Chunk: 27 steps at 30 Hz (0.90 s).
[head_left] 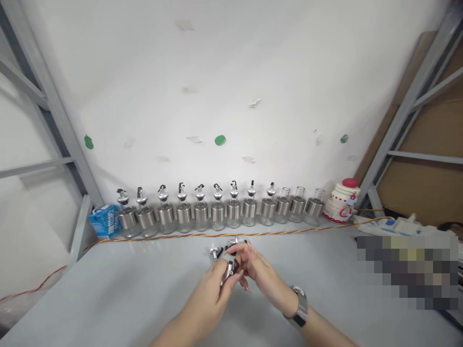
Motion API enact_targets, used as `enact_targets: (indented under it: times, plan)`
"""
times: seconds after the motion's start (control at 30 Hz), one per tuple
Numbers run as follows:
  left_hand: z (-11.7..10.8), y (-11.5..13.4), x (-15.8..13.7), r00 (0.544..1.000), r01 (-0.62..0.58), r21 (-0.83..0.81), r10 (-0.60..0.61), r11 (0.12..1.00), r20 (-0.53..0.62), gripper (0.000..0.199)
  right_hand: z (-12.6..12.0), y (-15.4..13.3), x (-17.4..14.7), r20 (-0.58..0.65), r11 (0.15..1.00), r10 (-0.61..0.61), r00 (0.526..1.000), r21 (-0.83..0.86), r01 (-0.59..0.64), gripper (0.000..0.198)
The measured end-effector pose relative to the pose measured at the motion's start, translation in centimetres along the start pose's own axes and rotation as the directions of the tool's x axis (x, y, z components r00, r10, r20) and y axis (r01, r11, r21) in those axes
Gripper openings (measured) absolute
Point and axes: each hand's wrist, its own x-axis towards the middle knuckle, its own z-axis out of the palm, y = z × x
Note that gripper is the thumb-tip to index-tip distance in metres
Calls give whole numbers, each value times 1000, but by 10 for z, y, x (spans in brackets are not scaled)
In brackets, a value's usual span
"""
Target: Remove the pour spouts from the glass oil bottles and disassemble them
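Low in the middle of the view, my left hand is closed around a silver-and-black pour spout. My right hand meets it from the right, its bent fingers closed at the spout; exactly where they grip is partly hidden. Just beyond my hands, another pour spout lies on the grey table, and more silver and black spout parts show behind my fingers. Along the back stands a row of glass oil bottles with metal sleeves; those from the left bottle onward carry spouts, while several at the right, including this bottle, have bare necks.
A twisted red-yellow cord runs in front of the bottles. A blue carton stands at the left end, a white-and-red jar at the right. Farther right are a white power strip and a pixelated patch. Grey metal frames flank the table.
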Motion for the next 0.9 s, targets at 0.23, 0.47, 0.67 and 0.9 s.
enact_targets:
  times: [0.23, 0.47, 0.67, 0.9]
  plan:
    - [2, -7, 2, 994, 68, 121, -57, 990, -96, 19, 6, -9, -10, -75, 890, -125, 989, -448, 78, 24]
    - [5, -9, 0, 999, -7, 191, 15, 981, -38, 18, 6, -9, -10, -42, 718, -176, 983, -689, 99, 22]
    - [4, -8, 0, 999, -34, 254, 39, 967, -13, 20, 4, -12, -10, -18, 687, -190, 982, -717, 120, 21]
    - [4, -13, 4, 996, 21, 288, 3, 957, -84, 19, 0, -13, -8, -40, 590, -208, 977, -802, 92, 24]
